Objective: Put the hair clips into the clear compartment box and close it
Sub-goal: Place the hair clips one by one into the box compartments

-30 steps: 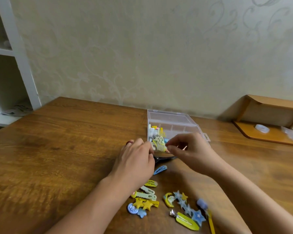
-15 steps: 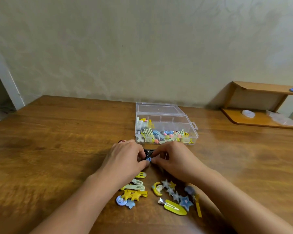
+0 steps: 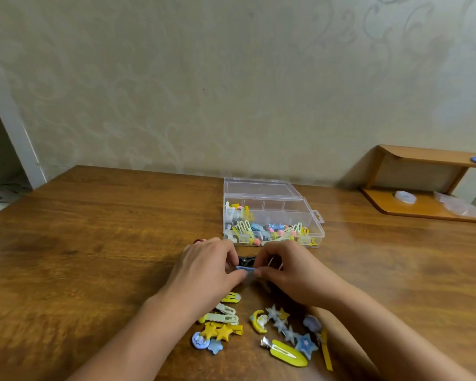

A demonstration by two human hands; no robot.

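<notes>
Together, left hand (image 3: 207, 266) and right hand (image 3: 287, 269) pinch a blue clip (image 3: 245, 268) by its ends — probably light, stiff, springy.

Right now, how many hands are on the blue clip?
2. The left hand pinches the left end of the blue clip; the right hand pinches its right end, just in front of the clear compartment box.

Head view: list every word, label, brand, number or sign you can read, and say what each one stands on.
There is no readable text anywhere in this view.
Clear compartment box: no label or brand shows on its walls or open lid.
Loose hair clips on the table: shapes only, stars and moons, no lettering.
Blue clip pinched between left hand and right hand: plain.
Wooden shelf items: too small to tell.
</notes>
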